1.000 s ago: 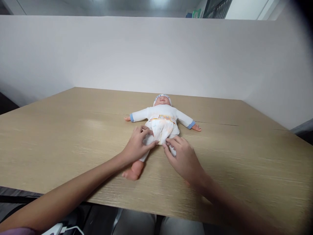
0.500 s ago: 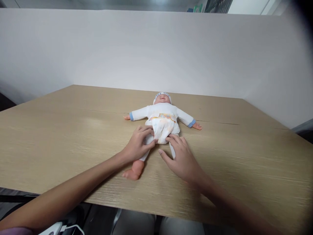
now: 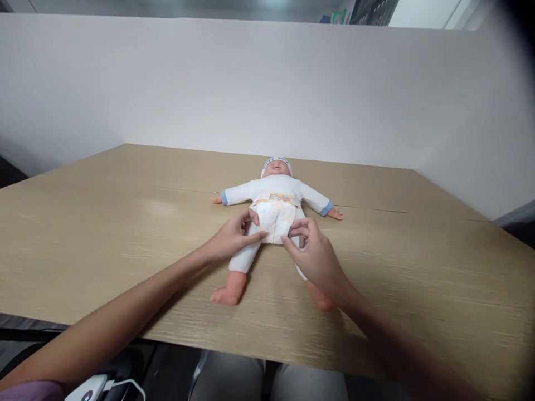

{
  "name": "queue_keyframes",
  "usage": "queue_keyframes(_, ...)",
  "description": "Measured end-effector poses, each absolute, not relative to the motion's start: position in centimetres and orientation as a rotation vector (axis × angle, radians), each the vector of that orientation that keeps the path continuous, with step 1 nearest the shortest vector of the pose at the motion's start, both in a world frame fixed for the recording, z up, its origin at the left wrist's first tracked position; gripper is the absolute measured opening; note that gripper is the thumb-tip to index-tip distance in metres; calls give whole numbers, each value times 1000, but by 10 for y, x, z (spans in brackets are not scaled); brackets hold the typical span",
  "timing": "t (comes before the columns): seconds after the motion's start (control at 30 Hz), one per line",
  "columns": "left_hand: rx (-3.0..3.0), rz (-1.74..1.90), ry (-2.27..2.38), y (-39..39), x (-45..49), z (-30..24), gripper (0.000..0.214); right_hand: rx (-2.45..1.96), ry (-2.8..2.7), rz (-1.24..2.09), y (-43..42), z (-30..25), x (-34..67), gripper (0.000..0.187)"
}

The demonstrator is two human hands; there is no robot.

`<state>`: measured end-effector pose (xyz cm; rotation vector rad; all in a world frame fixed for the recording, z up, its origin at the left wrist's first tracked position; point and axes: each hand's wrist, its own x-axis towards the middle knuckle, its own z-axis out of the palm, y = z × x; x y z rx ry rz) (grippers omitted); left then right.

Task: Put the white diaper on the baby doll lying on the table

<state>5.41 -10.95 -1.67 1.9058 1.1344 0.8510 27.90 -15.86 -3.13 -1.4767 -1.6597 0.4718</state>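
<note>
A baby doll (image 3: 240, 193) lies on its back with arms spread and legs towards me, in a white outfit with blue cuffs. A white diaper (image 3: 276, 218) with a printed orange waistband covers its hips over the outfit. My left hand (image 3: 234, 236) has curled fingers and a thumb at the diaper's left leg edge, gripping it. On the opposite leg edge, my right hand (image 3: 315, 253) pinches the diaper between thumb and fingers. The doll's right-side leg is partly hidden behind that hand.
The doll lies on a wood-grain table (image 3: 125, 234) that has a thin seam across it. A pale partition (image 3: 251, 83) rises behind the far edge. Below the near edge, a white device (image 3: 87, 388) with a cable sits beside my legs.
The diaper's front now lies flatter and wider between the legs. My right fingers have drawn together at its edge, and the doll's right-side foot has come into view.
</note>
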Motion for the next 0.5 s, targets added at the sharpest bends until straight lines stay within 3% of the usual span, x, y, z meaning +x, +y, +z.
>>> queue_keyframes(0.2, 1676, 915, 1114, -109, 49, -28, 43, -1527, -1668, 484, -157, -22, 287, 16)
queue_keyframes(0.5, 1911, 925, 1178, -116, 50, -21, 36, -1565, -1774, 363, -161, -21, 287, 19)
